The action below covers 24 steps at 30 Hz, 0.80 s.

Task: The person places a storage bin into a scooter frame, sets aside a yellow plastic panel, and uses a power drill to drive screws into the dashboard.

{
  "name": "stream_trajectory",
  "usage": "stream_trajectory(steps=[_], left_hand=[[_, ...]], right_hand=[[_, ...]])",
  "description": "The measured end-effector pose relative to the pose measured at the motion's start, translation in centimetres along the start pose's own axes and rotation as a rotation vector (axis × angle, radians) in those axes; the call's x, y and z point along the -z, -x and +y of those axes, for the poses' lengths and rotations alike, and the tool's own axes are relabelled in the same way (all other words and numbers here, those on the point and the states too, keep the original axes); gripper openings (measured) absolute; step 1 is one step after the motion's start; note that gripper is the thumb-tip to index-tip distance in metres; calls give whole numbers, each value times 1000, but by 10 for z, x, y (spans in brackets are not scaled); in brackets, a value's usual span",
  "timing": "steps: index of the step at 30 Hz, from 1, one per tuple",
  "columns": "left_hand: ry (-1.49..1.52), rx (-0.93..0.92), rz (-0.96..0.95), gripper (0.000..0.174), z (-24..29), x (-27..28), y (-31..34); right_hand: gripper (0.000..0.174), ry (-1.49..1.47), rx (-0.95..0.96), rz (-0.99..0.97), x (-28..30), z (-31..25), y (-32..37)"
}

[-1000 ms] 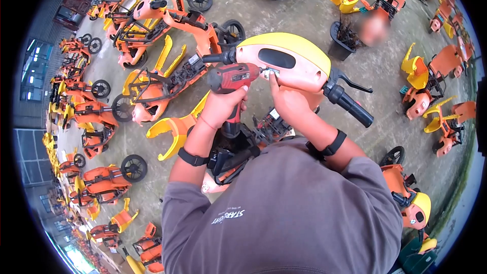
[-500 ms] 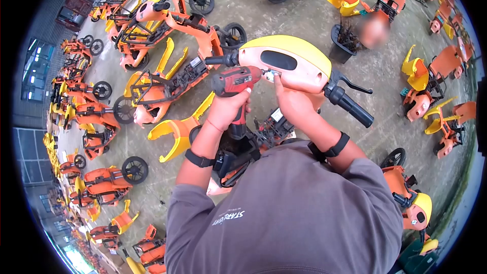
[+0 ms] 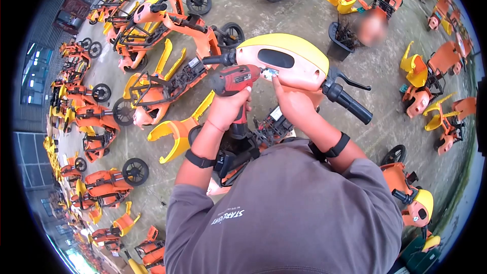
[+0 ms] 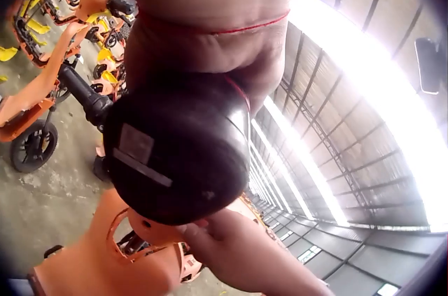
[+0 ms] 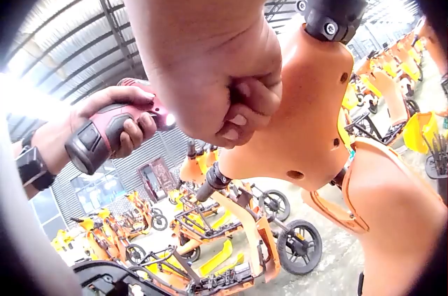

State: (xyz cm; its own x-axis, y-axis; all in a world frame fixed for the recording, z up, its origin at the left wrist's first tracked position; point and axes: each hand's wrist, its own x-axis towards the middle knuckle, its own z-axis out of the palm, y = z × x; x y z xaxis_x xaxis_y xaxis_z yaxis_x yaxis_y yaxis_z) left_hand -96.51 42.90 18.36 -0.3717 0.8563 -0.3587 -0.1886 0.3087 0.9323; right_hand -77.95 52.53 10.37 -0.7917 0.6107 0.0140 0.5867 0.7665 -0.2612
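Observation:
In the head view my left hand grips the handle of a red and black cordless driver. The driver's nose points right, at a small shiny patch on the rider's side of a scooter's handlebar cover, below its dark oval display. My right hand holds its index finger out straight, with the fingertip at that patch. Its other fingers are curled with nothing visible in them in the right wrist view. The driver's dark base fills the middle of the left wrist view and hides the bit.
Black handlebar grips stick out on either side of the cover, with a brake lever. Close by on the left lie a yellow panel and stripped scooter frames. A black bucket stands beyond. Many more orange scooters surround the person.
My left forearm and the driver's handle have shifted slightly right, while the driver's nose stays by the shiny patch. The right index finger remains at the same spot.

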Motion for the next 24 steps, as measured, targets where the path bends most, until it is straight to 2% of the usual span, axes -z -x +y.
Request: stream_trajectory(steps=[15, 18, 21, 24], left_hand=[[-28, -15, -30, 23, -3, 4, -4], [-3, -11, -5, 15, 3, 0, -1], [-76, -77, -7, 15, -4, -1, -2], [-40, -52, 3, 15, -2, -1, -3]], right_hand=[[73, 97, -14, 67, -11, 0, -2], [73, 100, -14, 76, -11, 0, -3], [73, 94, -5, 86, -14, 0, -2], [74, 87, 6, 89, -18, 1, -3]])
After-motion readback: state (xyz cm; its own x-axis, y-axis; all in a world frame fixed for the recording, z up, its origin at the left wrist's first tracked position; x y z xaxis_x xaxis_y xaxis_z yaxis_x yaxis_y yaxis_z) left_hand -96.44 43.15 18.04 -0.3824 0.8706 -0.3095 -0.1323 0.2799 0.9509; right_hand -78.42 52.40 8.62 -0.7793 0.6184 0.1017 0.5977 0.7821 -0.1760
